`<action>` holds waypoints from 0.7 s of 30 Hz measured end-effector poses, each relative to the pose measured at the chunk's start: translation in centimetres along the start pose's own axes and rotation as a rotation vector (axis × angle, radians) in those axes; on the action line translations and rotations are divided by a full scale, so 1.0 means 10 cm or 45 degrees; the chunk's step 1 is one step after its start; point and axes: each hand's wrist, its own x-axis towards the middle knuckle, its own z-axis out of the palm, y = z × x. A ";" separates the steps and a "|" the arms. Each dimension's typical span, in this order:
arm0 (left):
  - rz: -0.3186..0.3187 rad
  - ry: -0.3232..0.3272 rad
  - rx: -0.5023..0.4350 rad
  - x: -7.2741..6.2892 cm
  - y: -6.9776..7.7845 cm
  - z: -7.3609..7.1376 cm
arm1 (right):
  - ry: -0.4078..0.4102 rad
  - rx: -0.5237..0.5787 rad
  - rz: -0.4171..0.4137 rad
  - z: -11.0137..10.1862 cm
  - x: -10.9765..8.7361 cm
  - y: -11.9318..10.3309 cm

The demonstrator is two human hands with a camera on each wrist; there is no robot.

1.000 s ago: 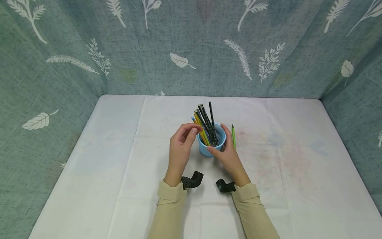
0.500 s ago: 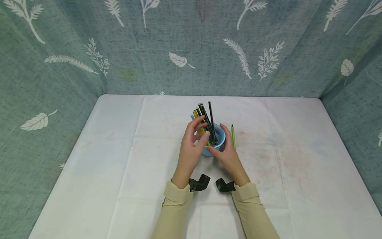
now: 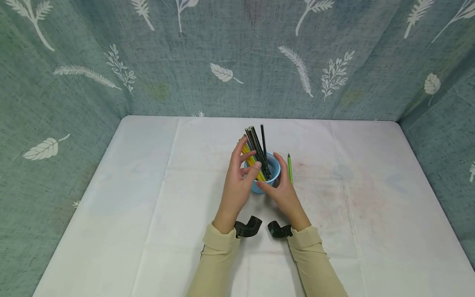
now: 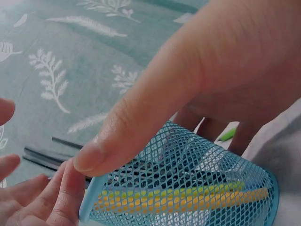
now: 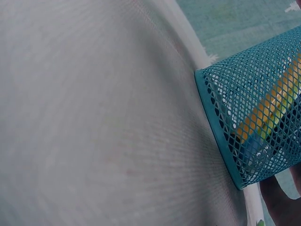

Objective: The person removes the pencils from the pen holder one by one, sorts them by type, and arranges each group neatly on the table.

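Note:
A light blue mesh pencil cup (image 3: 274,167) stands upright on the white-covered table, holding black pencils (image 3: 256,144) and yellow pencils (image 3: 250,161). My right hand (image 3: 283,196) grips the cup from the right, its thumb at the near rim. On the left side my left hand (image 3: 236,183) has its fingers spread in a loose curve beside the pencils, overlapping the rim in the head view. The left wrist view shows the left fingers (image 4: 61,197) close to the cup's rim (image 4: 91,195). A green pencil (image 3: 290,169) lies right of the cup, partly behind the right hand.
White cloth (image 3: 156,231) covers the table, whose far edge meets a green leaf-print curtain (image 3: 185,74). Black wrist cameras (image 3: 248,227) sit inside both sleeve cuffs. In the right wrist view, the mesh base (image 5: 218,132) is near the cloth (image 5: 94,117).
My left hand has moved right and closer to the cup, its fingers opening out beside the pencils. The pencils have shifted slightly. My right hand has stayed on the cup.

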 end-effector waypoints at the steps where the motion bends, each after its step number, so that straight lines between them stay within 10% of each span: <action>1: -0.018 -0.017 -0.001 0.01 0.00 0.00 | 0.002 -0.006 -0.002 0.00 0.00 0.00; 21: -0.124 -0.134 0.112 0.00 0.01 -0.02 | 0.003 -0.024 0.009 0.00 0.00 -0.01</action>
